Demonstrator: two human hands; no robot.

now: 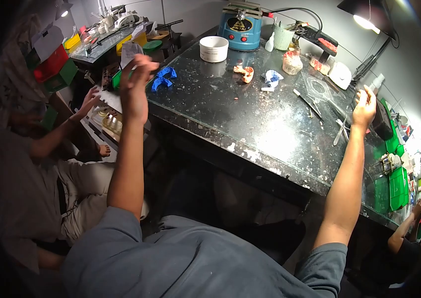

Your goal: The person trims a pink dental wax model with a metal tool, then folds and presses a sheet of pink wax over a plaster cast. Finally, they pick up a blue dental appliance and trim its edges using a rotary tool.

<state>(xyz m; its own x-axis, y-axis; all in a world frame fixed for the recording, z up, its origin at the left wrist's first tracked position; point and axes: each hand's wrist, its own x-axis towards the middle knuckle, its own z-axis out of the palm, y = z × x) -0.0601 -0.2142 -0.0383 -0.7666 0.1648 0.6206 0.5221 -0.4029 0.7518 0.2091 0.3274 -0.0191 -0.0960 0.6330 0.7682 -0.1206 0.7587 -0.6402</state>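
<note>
Left hand (pixel 135 87) was raised at the counter's (pixel 250 124) left edge, fingers loosely curled, nothing gripped, just near a blue tray (pixel 164 78) lying flat, long axis left-right. Right hand (pixel 364 107) was raised over the right side; whether anything was grasped cannot be told.

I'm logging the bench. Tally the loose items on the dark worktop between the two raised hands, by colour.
Blue: 1, crumpled blue piece
White: 1, round white tub
Pink-orange: 1, small pink-orange cast
White and blue: 1, crumpled white-and-blue wad
Total: 4
</note>
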